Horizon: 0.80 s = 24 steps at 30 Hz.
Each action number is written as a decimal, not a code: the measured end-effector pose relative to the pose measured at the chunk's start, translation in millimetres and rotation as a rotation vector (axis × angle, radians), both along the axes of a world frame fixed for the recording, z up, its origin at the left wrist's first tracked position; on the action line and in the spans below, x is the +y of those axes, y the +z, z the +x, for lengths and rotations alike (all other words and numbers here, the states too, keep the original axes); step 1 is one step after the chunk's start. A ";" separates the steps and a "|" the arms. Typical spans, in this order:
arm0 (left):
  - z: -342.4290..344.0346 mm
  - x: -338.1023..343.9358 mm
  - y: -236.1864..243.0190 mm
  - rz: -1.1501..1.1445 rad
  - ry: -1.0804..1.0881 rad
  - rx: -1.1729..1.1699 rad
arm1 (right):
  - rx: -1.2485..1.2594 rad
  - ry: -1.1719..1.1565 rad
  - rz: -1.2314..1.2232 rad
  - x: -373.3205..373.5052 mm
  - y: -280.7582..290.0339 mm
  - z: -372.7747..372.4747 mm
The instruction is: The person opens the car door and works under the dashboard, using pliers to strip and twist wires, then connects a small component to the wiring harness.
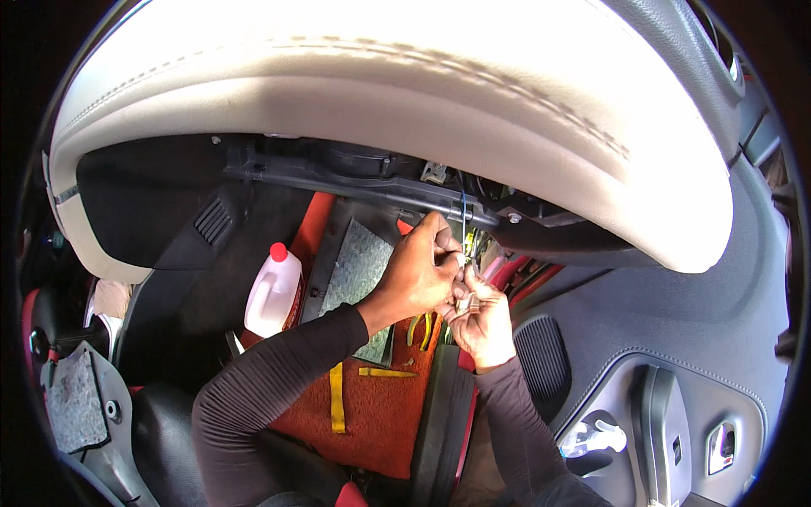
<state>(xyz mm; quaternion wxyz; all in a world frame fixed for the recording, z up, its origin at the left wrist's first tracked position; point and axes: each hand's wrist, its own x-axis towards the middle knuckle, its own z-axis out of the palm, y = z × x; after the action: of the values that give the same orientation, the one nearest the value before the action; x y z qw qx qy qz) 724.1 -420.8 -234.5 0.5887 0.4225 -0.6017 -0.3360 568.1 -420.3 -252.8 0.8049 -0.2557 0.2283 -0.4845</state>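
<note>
My left hand reaches in under the dashboard, its fingers closed in a pinch at the lower end of a thin blue-and-white wire. The wire hangs from the opening below the dash. Touching it from the right is my right hand, palm turned up, thumb and fingers pressed together near the same spot. A small pale block, perhaps a connector, rests within the right hand's fingers. Yellow-green wires show just beyond the fingertips. The fingers partly hide the wire's end.
The cream dashboard arches over my hands. On the orange mat lie yellow-handled pliers, a yellow strip and another yellow tool. A pink-white jug with a red cap stands left; the door panel is right.
</note>
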 end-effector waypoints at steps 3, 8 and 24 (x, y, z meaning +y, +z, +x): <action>2.8 -2.3 -4.5 0.164 -0.091 0.164 | 0.075 -0.060 0.017 4.1 -2.3 -0.9; 3.9 3.8 0.0 0.150 0.055 -0.086 | 0.711 -0.495 -0.645 18.6 -10.6 8.8; -6.0 12.4 2.4 0.450 -0.274 0.390 | -0.135 -0.156 0.008 18.5 -10.6 14.6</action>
<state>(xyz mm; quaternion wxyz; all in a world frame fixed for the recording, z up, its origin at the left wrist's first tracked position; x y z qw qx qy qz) 718.2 -408.4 -232.1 0.5341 0.3850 -0.4392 -0.6113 582.7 -401.9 -263.3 0.7793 -0.2006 0.1946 -0.5609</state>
